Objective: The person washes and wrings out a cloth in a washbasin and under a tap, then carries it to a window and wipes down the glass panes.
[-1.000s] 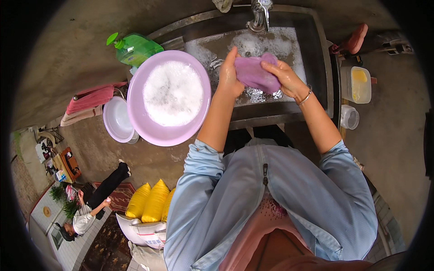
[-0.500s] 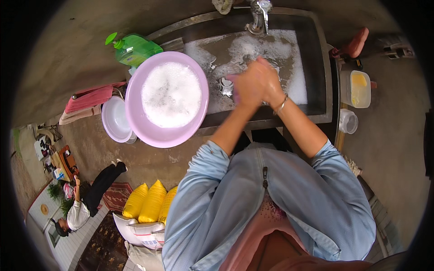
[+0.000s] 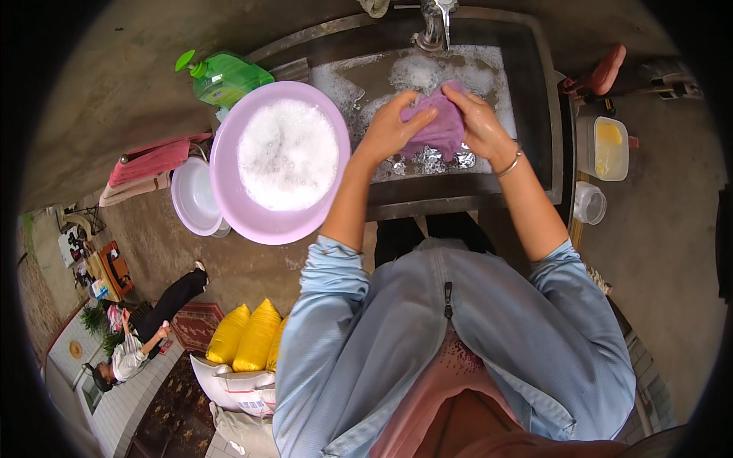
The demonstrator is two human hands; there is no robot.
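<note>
A wet purple cloth (image 3: 443,131) is stretched between my two hands over the sink (image 3: 382,200). My left hand (image 3: 391,126) grips its left side with the thumb laid along it. On the other side my right hand (image 3: 482,126), with a bangle at the wrist, pinches its upper right part. Shallow water with patches of foam lies in the sink below, and ripples catch the light under the cloth. Just beyond my hands stands the metal tap (image 3: 434,30). Left of my left hand, a pink-lilac basin (image 3: 281,221) holds white suds.
A green pump bottle (image 3: 227,80) stands behind the basin. Pink towels (image 3: 153,164) hang at the left, near a smaller white basin (image 3: 197,200). Clear plastic tubs (image 3: 609,149) sit right of the sink. Yellow sacks (image 3: 256,336) and another person (image 3: 153,324) are at lower left.
My hands were pressed together around the cloth, nearer the sink's middle. They have moved apart, and the purple cloth now shows spread between them. The person at lower left has shifted an arm.
</note>
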